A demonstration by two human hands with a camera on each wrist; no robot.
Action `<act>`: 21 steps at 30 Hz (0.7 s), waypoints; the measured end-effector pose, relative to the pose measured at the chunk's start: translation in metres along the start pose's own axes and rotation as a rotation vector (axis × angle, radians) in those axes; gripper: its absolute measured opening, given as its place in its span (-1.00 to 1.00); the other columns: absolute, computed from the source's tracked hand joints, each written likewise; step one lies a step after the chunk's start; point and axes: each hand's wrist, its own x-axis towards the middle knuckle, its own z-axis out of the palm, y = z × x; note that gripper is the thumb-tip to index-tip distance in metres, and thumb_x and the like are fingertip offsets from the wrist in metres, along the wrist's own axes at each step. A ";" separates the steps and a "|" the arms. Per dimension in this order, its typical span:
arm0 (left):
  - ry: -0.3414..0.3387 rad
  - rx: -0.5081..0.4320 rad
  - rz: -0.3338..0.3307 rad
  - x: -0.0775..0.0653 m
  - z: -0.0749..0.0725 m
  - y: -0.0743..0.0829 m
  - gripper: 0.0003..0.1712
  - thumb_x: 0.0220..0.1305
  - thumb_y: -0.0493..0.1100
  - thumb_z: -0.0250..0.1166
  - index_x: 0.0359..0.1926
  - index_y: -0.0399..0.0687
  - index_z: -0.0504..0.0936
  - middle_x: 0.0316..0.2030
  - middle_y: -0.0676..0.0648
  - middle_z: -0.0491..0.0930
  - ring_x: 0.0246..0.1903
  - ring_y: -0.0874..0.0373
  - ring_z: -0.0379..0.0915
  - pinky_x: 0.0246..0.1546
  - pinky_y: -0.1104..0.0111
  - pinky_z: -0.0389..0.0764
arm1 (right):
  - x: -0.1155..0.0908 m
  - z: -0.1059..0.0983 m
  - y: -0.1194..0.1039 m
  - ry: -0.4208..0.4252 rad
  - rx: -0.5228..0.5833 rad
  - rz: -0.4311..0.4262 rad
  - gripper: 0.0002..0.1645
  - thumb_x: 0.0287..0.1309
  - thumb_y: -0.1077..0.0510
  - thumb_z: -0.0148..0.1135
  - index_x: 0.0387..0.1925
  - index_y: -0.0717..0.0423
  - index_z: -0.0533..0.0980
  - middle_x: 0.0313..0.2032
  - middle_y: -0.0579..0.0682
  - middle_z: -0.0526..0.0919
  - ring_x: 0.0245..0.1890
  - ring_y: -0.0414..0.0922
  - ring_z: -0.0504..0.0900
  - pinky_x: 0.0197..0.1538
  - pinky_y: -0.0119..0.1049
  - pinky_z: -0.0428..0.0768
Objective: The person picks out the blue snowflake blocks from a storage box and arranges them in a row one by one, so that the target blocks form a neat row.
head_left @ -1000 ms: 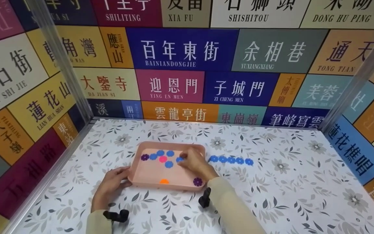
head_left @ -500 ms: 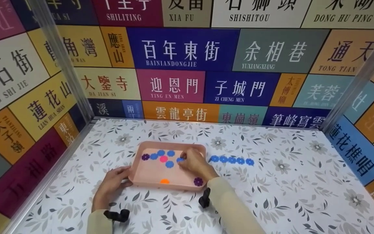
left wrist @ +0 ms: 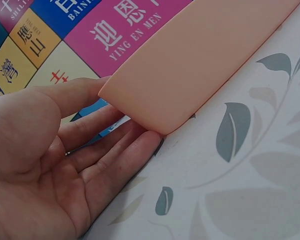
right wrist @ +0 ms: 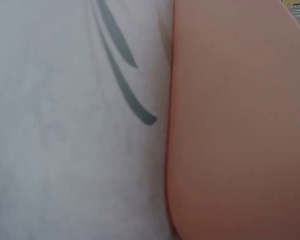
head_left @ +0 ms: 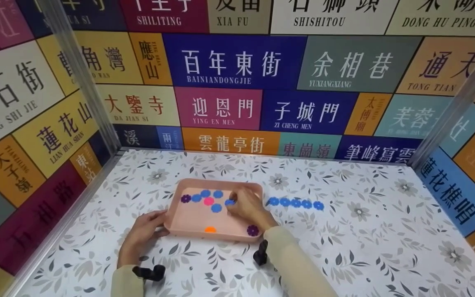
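Note:
A pink tray (head_left: 192, 220) holds blue flower-shaped pieces, a pink piece (head_left: 208, 201), purple flower-shaped pieces (head_left: 185, 199) and an orange piece (head_left: 210, 229) by the front wall. Inside the tray's right half, my right hand (head_left: 248, 208) pinches a blue flower-shaped piece (head_left: 229, 202) with its fingertips; the fingers partly cover it. My left hand (head_left: 144, 229) touches the tray's left side near the front corner. In the left wrist view its fingers are fairly straight against the tray wall (left wrist: 190, 65). The right wrist view catches the tray's outer wall (right wrist: 240, 125), with no hand visible.
To the right of the tray, several blue flower-shaped pieces (head_left: 296, 203) lie in a joined-looking row on the leaf-patterned tabletop (head_left: 369, 247). Panels with printed place names (head_left: 237, 62) enclose the back and sides. Black wrist mounts (head_left: 151, 272) sit on both sleeves.

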 end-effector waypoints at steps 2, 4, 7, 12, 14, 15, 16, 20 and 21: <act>0.001 -0.004 -0.002 0.000 0.000 0.000 -0.38 0.46 0.00 0.19 0.39 -0.24 0.37 0.22 -0.31 0.54 0.03 0.06 0.59 -0.02 0.32 0.71 | 0.000 0.000 0.000 0.013 -0.011 -0.003 -0.73 -0.02 0.10 0.44 -0.23 0.10 0.66 -0.20 -0.03 0.73 -0.19 -0.13 0.62 0.02 -0.16 0.65; -0.002 -0.010 0.000 -0.001 0.000 0.001 -0.37 0.46 0.00 0.19 0.39 -0.24 0.37 0.23 -0.31 0.53 0.04 0.05 0.58 -0.02 0.32 0.71 | -0.001 0.000 0.000 0.023 -0.017 0.001 -0.71 -0.05 0.09 0.44 -0.24 0.10 0.67 -0.20 -0.03 0.74 -0.19 -0.13 0.63 0.03 -0.15 0.65; -0.003 -0.031 0.000 -0.002 0.001 0.002 -0.39 0.46 -0.01 0.19 0.39 -0.25 0.38 0.22 -0.31 0.53 0.05 0.04 0.58 -0.01 0.31 0.70 | -0.002 0.000 0.000 0.033 -0.019 0.014 -0.70 -0.11 0.09 0.44 -0.26 0.08 0.66 -0.22 -0.05 0.73 -0.22 -0.13 0.61 0.00 -0.17 0.64; -0.006 -0.025 -0.008 -0.002 0.000 0.003 -0.38 0.47 0.01 0.18 0.39 -0.23 0.38 0.22 -0.30 0.53 0.06 0.03 0.57 0.01 0.31 0.70 | -0.002 -0.001 -0.001 0.079 0.001 0.006 -0.80 -0.13 0.14 0.38 -0.35 0.07 0.65 -0.37 -0.09 0.70 -0.36 -0.18 0.58 -0.19 -0.30 0.60; -0.003 -0.010 -0.016 -0.003 0.000 0.003 -0.37 0.46 0.03 0.18 0.40 -0.21 0.37 0.23 -0.29 0.53 0.07 0.02 0.56 0.02 0.30 0.69 | -0.002 -0.002 -0.002 0.091 0.016 -0.003 -0.83 -0.11 0.17 0.34 -0.36 0.08 0.66 -0.41 -0.10 0.69 -0.41 -0.20 0.57 -0.26 -0.35 0.57; -0.004 -0.008 -0.020 -0.003 -0.001 0.003 -0.37 0.47 0.03 0.18 0.40 -0.21 0.36 0.23 -0.30 0.52 0.08 0.01 0.56 0.04 0.29 0.69 | -0.002 -0.002 -0.003 0.094 0.022 -0.006 -0.82 -0.11 0.19 0.33 -0.35 0.10 0.66 -0.42 -0.09 0.68 -0.42 -0.21 0.57 -0.28 -0.36 0.56; -0.003 0.003 -0.022 -0.004 -0.001 0.003 -0.36 0.47 0.04 0.18 0.41 -0.21 0.36 0.23 -0.30 0.52 0.08 0.01 0.56 0.04 0.29 0.69 | -0.002 -0.003 -0.003 0.090 0.029 -0.008 -0.81 -0.10 0.20 0.32 -0.33 0.10 0.66 -0.41 -0.09 0.68 -0.42 -0.21 0.57 -0.29 -0.37 0.55; -0.008 0.002 -0.019 -0.003 -0.001 0.002 -0.36 0.47 0.02 0.18 0.41 -0.22 0.35 0.24 -0.31 0.51 0.08 0.02 0.56 0.04 0.30 0.70 | -0.005 -0.008 -0.004 0.039 0.066 0.003 -0.76 -0.02 0.16 0.37 -0.24 0.12 0.68 -0.34 -0.06 0.71 -0.35 -0.20 0.60 -0.22 -0.37 0.61; -0.014 -0.003 -0.009 -0.003 -0.001 0.002 -0.37 0.47 -0.01 0.17 0.41 -0.25 0.34 0.25 -0.33 0.50 0.08 0.02 0.57 0.03 0.30 0.70 | -0.006 -0.011 -0.004 0.020 0.078 0.005 -0.75 0.01 0.13 0.40 -0.22 0.13 0.68 -0.31 -0.05 0.73 -0.33 -0.20 0.61 -0.19 -0.35 0.63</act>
